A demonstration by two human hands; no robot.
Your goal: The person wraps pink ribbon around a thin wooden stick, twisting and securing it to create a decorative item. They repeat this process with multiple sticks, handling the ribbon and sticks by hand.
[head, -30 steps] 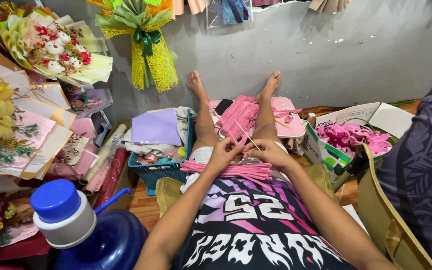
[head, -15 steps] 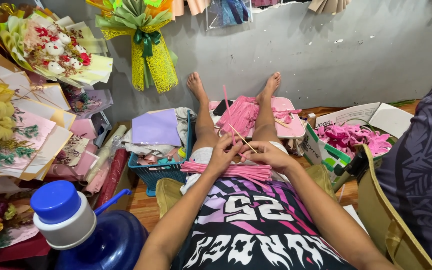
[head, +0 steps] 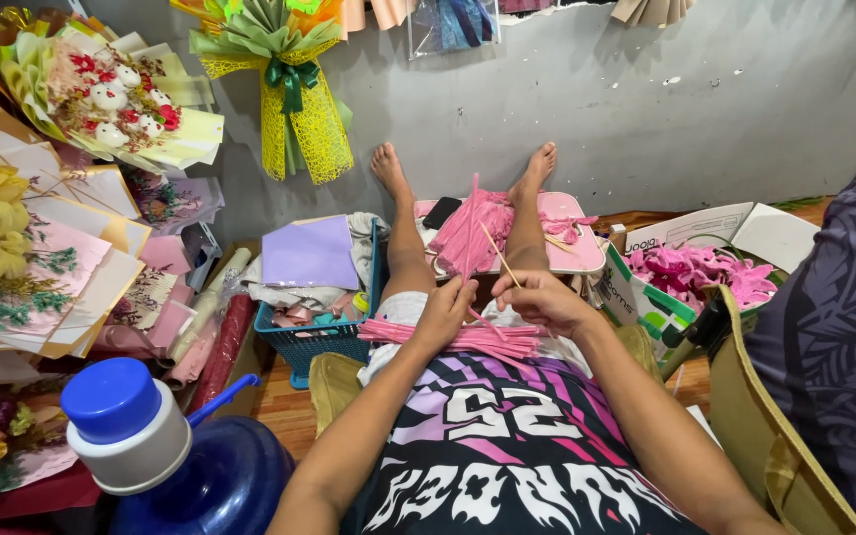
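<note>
Over the lap of the seated person, both hands meet close together. The left hand is closed around the lower end of a narrow pink strip, which stands almost upright and reaches to the far edge of the lap. The right hand has its fingers curled, and a thin wooden stick rises from its fingertips, leaning to the far left so that it nearly meets the strip. Just under the hands, a bundle of pink strips lies across the thighs from left to right; the strips are long, flat and all the same pale pink. Farther away, between the two stretched legs, a loose pile of pink strips rests on a pink tray.

Compared with half a second earlier, the hands stay at the same place over the lap, and the upright strip and the stick keep nearly the same angle; I see no clear change in the grip.

To the right, an open cardboard box holds pink paper flowers. To the left, a blue plastic basket carries a purple sheet on top. At the near left stands a blue water bottle, and wrapped bouquets lean at the far left wall.
</note>
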